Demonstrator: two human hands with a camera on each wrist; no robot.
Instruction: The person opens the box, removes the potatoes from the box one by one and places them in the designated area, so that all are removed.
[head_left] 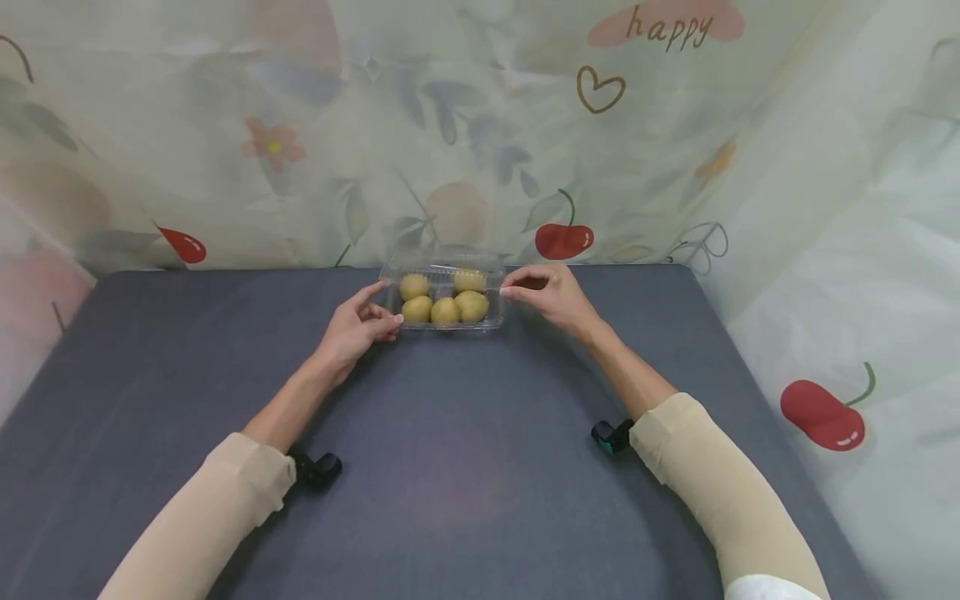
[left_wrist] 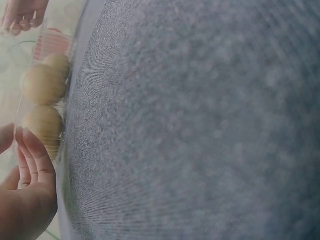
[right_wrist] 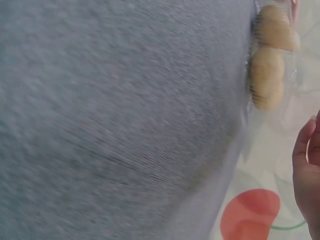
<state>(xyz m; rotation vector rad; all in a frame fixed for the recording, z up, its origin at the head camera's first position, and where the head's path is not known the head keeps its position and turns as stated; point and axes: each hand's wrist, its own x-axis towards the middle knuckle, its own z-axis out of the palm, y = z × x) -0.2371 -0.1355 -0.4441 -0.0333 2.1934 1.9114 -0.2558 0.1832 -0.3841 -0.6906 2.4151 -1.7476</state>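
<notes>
A clear plastic container (head_left: 491, 322), in which five round yellow items (head_left: 472, 307) can be counted, is set near the far edge of the grey table (head_left: 457, 467). Its left end is held by the bent fingers and thumb of the left hand (head_left: 352, 332); its right end is pinched between thumb and index finger of the right hand (head_left: 558, 300). In the head view the contents are seen from above, while in the left wrist view the container's ridged wall is shown from the side. In the right wrist view the right hand is cut off by the frame. The far table edge is closely backed by a printed curtain (head_left: 420, 108); the side edges are set well apart from the container, and a broad stretch of table is framed between the forearms.
</notes>
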